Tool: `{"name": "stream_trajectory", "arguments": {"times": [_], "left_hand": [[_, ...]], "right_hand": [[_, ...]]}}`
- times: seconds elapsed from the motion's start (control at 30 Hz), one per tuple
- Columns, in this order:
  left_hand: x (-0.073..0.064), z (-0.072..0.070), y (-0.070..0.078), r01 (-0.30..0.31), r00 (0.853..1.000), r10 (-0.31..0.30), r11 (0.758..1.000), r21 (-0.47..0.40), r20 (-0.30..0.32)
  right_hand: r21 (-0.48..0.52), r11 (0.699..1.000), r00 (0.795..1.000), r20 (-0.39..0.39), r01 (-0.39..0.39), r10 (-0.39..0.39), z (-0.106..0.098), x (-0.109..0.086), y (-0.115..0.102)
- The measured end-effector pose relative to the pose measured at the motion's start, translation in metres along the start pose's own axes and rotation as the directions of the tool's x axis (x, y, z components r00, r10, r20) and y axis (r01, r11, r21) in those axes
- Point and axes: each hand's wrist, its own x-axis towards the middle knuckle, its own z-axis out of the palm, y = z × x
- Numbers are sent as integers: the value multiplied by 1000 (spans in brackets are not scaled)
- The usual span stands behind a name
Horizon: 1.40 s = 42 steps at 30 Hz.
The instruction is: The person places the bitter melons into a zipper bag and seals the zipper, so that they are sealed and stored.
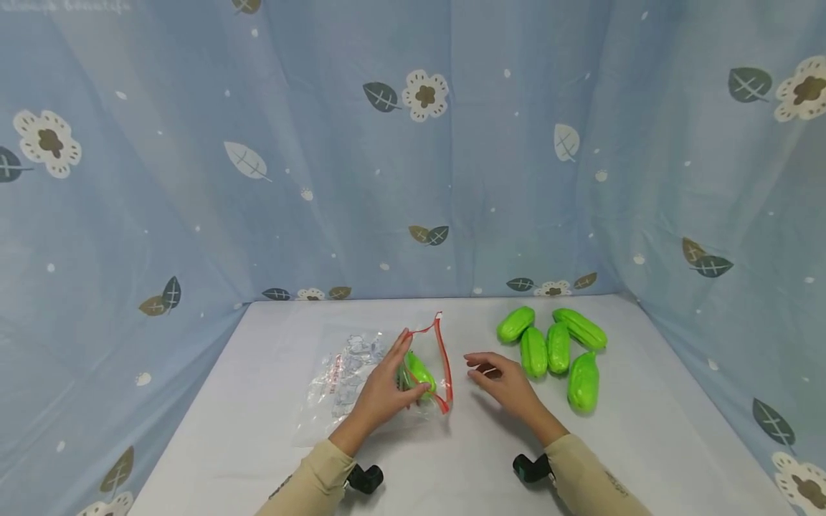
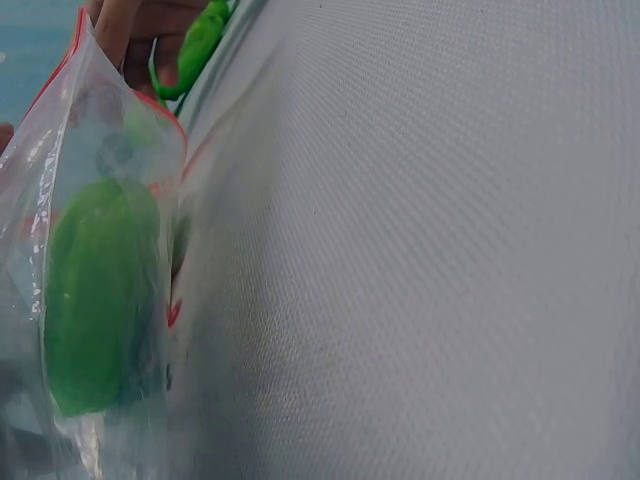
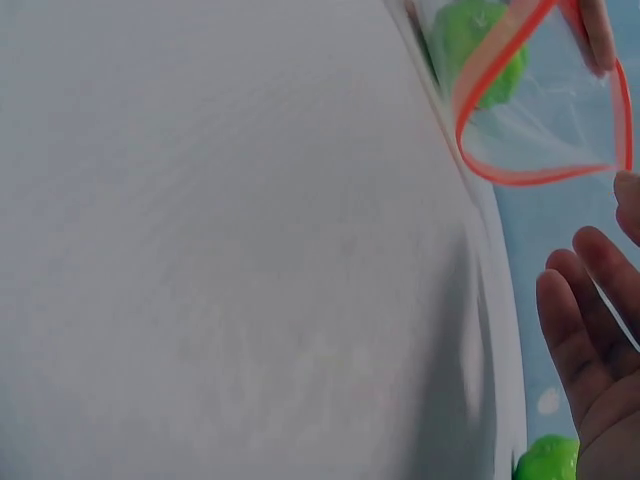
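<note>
A clear zip bag (image 1: 351, 380) with a red seal lies on the table, its mouth held wide toward the right. My left hand (image 1: 383, 393) holds the bag near the mouth, thumb on the near side and fingers on the far side. Inside the bag is one bright green, cucumber-like toy vegetable (image 1: 421, 373), also plain through the plastic in the left wrist view (image 2: 100, 300). To the right of the mouth, my right hand (image 1: 506, 387) hovers over the table, fingers loosely bent and nothing in them. The red-edged mouth (image 3: 500, 180) gapes beside its fingers in the right wrist view.
Several more green toy vegetables (image 1: 533, 351) lie in a group to the right of my right hand, the nearest one (image 1: 584, 383) apart from the others. A blue patterned curtain (image 1: 413, 179) stands behind and beside the white table (image 1: 452, 459).
</note>
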Motion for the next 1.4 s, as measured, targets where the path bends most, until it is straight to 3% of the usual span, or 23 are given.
{"name": "stream_trajectory", "arguments": {"times": [0.23,0.77,1.07,1.4], "left_hand": [[-2,2,0,6,1000,-6,1000,2,4],[3,2,2,-6,1000,6,1000,25,10],[1,2,3,1,1000,-2,1000,19,7],[-1,0,0,-7,1000,7,1000,17,-5]], "right_hand": [[-7,999,999,-30,-37,37,-11,-8,4],[-50,999,978,-211,-8,-2,-40,-21,16],[-106,994,943,-332,-21,-16,-48,-26,15],[-179,980,895,-447,-91,1,-52,-28,11]]}}
